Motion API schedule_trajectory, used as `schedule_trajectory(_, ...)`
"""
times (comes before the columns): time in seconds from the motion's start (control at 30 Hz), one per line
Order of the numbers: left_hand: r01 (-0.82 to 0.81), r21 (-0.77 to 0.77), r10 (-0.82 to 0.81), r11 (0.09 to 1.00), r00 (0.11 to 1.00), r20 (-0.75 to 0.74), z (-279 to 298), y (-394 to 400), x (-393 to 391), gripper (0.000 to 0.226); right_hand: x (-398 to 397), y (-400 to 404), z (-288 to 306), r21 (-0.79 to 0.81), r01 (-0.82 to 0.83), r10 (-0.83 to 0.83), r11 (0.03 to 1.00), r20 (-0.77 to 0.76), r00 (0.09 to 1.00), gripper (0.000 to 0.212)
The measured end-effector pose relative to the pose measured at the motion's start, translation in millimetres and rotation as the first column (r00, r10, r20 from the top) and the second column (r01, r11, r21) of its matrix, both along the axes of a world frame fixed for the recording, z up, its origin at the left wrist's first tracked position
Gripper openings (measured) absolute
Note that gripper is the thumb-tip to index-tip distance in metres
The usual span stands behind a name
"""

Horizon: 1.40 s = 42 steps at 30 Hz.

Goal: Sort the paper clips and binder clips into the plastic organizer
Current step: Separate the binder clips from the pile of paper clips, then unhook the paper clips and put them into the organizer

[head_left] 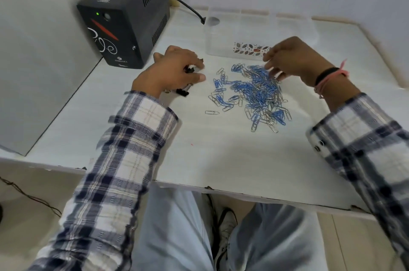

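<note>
Left hand (174, 71) clamped on black binder clips (188, 69) mid-frame, right hand (294, 58) fingers spread loosely over clip pile (254, 91), organizer (261, 33) above.

A black power unit (124, 16) with a green light stands at the white table's (210, 160) far-left corner, its cable (188, 7) trailing behind.

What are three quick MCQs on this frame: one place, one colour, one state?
1. Where is the plastic organizer?
A. beyond the paper clips
B. on the person's lap
C. on the black box

2. Which colours are the paper clips?
A. red, green
B. blue, silver
C. all black

3. What is the left hand doing?
A. resting flat and bare
B. gripping black binder clips
C. lifting the organizer

Answers:
1 A, it sits behind the pile.
2 B, both colours lie mixed.
3 B, black clips show under the fingers; the right hand hovers over the pile.
</note>
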State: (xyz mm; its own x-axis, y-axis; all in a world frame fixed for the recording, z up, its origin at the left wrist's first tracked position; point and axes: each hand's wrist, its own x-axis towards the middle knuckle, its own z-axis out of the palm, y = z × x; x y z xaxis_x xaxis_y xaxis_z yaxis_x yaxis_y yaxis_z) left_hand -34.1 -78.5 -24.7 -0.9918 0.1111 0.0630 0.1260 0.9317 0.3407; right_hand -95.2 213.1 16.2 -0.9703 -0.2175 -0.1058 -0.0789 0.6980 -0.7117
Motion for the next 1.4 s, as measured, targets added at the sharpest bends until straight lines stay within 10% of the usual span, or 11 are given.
schedule_trajectory(0.2,0.104,0.189,-0.065,0.976,0.977,-0.202,-7,37,-1,0.04,9,22,-3,0.136,0.004,0.01,0.991,-0.104,0.995,0.029)
schedule_trajectory(0.33,0.204,0.07,-0.203,0.976,0.979,-0.021,-10,75,-3,0.065,20,20,-8,0.324,-0.161,0.191,0.932,-0.062,0.98,0.048)
schedule_trajectory(0.53,0.27,0.27,-0.282,0.924,0.959,0.005,11,83,7,0.056,24,31,-5,0.058,-0.306,0.304,0.95,0.031,0.952,0.029)
schedule_trajectory(0.73,0.288,0.055,-0.291,0.956,0.909,0.299,11,68,3,0.118,28,34,-5,0.476,-0.456,0.439,0.752,0.155,0.885,0.115)
schedule_trajectory(1.03,0.198,0.413,-0.26,0.889,0.96,0.099,18,71,1,0.089,29,32,-4,0.23,-0.392,0.419,0.891,-0.079,0.905,0.059)
schedule_trajectory(1.2,0.251,0.087,-0.262,0.964,0.951,0.164,13,80,-1,0.093,24,32,-10,0.404,-0.38,0.433,0.832,-0.045,0.9,0.077)
schedule_trajectory(1.4,0.263,0.109,-0.267,0.959,0.963,0.026,10,95,-9,0.048,33,15,-16,0.295,-0.352,0.413,0.888,-0.177,0.893,0.028)
